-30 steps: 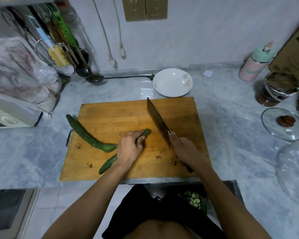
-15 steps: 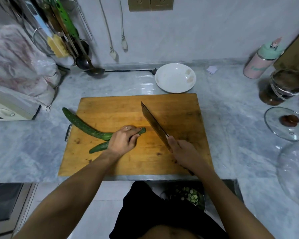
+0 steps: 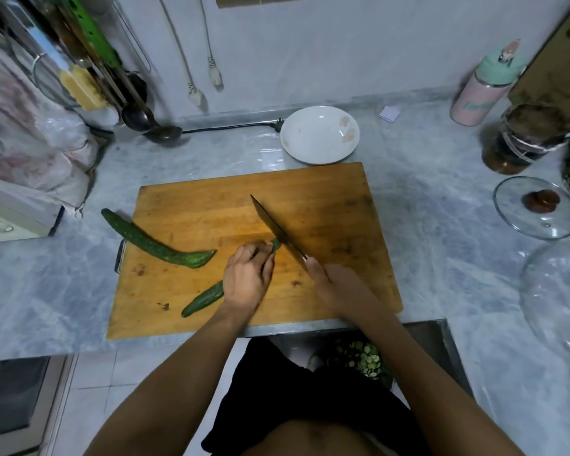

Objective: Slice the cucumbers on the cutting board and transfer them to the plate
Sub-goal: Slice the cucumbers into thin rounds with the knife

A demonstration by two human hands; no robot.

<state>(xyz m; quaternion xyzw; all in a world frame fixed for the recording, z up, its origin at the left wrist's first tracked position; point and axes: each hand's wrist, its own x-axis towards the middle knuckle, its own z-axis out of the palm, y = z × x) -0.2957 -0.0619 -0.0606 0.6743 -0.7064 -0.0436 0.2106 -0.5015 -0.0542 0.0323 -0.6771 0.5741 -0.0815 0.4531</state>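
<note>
A wooden cutting board (image 3: 310,199) lies on the grey marble counter. My left hand (image 3: 247,279) holds down a thin cucumber (image 3: 203,299) that lies slantwise on the board; its tip (image 3: 276,245) pokes out past my fingers. My right hand (image 3: 338,284) grips the handle of a dark cleaver (image 3: 277,230), whose blade rests right against that tip. A second, thicker cucumber (image 3: 152,245) lies over the board's left edge. A white plate (image 3: 320,134) stands just behind the board, with nothing on it.
A ladle (image 3: 162,131) and hanging utensils are at the back left, a plastic bag (image 3: 30,133) at the far left. A pink bottle (image 3: 477,97), a jar (image 3: 520,139) and a glass lid (image 3: 537,209) stand at the right. Below the counter edge sits a bowl of green scraps (image 3: 364,358).
The knife blade has moved left to the cucumber's tip. My left hand has turned the thin cucumber, so its tail end now points more toward me.
</note>
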